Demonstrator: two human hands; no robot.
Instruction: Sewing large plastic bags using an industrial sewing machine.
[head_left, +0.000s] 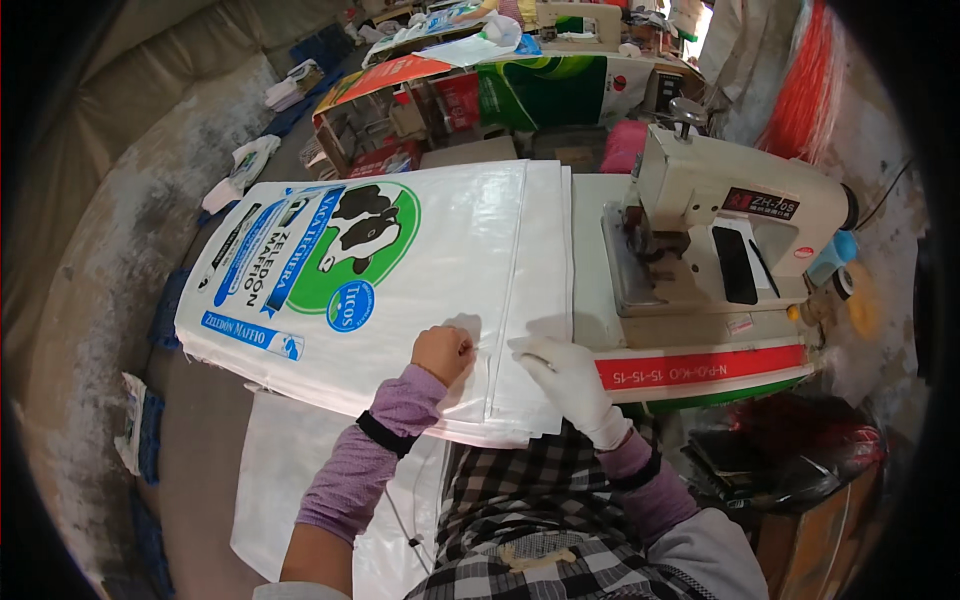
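A white woven sack (420, 270) with a printed cow picture in a green circle lies flat on the sewing table, on top of a stack of similar sacks. My left hand (443, 353), bare with a purple sleeve, pinches the sack's folded edge near the front. My right hand (568, 378), in a white glove, presses flat on the same folded edge just to the right. The cream sewing machine (735, 225) stands to the right of both hands, apart from them.
A red and green printed strip (700, 368) runs along the table's front edge under the machine. Cardboard boxes and printed bags (470, 90) pile up behind the table. More white sacking (290, 470) hangs below at the left. Dark bags (780, 460) lie at lower right.
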